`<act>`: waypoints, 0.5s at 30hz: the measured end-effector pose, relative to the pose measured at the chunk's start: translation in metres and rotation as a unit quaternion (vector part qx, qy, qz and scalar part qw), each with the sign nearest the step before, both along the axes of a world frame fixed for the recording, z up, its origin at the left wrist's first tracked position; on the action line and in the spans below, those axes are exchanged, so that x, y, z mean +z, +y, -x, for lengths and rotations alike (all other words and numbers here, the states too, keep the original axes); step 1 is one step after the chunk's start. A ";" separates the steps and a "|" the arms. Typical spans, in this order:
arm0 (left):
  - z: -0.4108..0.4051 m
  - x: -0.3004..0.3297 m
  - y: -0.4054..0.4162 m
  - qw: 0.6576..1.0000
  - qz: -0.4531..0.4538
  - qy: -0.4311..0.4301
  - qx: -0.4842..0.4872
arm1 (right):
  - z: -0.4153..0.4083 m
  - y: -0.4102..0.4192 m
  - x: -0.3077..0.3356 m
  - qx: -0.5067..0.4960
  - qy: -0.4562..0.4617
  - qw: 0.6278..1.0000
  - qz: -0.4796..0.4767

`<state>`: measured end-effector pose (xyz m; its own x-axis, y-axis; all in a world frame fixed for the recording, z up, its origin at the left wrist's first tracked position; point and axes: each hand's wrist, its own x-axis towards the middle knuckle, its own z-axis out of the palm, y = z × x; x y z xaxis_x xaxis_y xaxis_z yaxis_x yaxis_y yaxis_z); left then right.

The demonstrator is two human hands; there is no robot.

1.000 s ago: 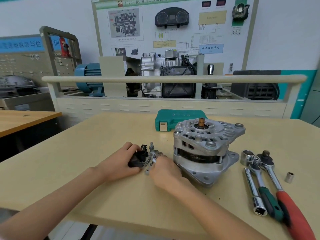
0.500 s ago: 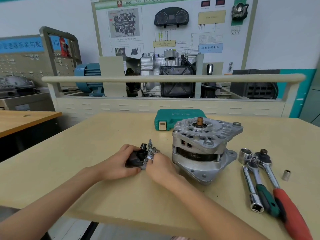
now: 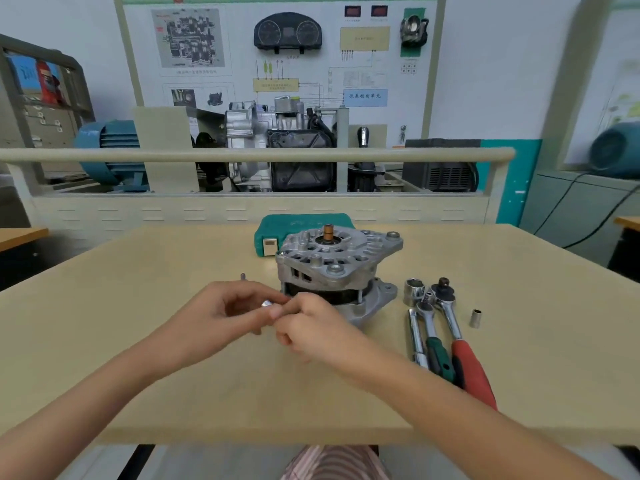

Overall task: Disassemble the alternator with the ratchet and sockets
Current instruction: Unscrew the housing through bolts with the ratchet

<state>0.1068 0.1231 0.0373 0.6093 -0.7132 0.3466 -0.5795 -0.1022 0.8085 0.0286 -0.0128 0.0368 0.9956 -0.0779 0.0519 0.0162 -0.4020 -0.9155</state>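
The silver alternator (image 3: 341,268) stands on the wooden table (image 3: 173,375) with its copper-tipped shaft pointing up. My left hand (image 3: 221,315) and my right hand (image 3: 311,329) meet just in front of its left side, raised a little above the table. Their fingertips pinch a small shiny metal part (image 3: 266,303) between them. A red-handled ratchet (image 3: 467,362), a green-handled ratchet (image 3: 437,351) and a chrome bar with a socket end (image 3: 416,337) lie right of the alternator. A large socket (image 3: 414,292) and a small socket (image 3: 475,318) stand near them.
A green tool case (image 3: 301,225) lies shut behind the alternator. A small metal stud (image 3: 243,277) pokes up behind my left hand. A training bench with a rail (image 3: 242,155) and an engine display runs along the table's far edge.
Both hands have lifted off the table and come together. The black part with the metal bracket that they held before is out of sight; only a small shiny part shows between the fingertips.
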 end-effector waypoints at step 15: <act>0.066 -0.025 -0.090 0.995 0.094 0.035 0.002 | 0.050 -0.150 -0.016 -0.215 0.048 0.931 0.291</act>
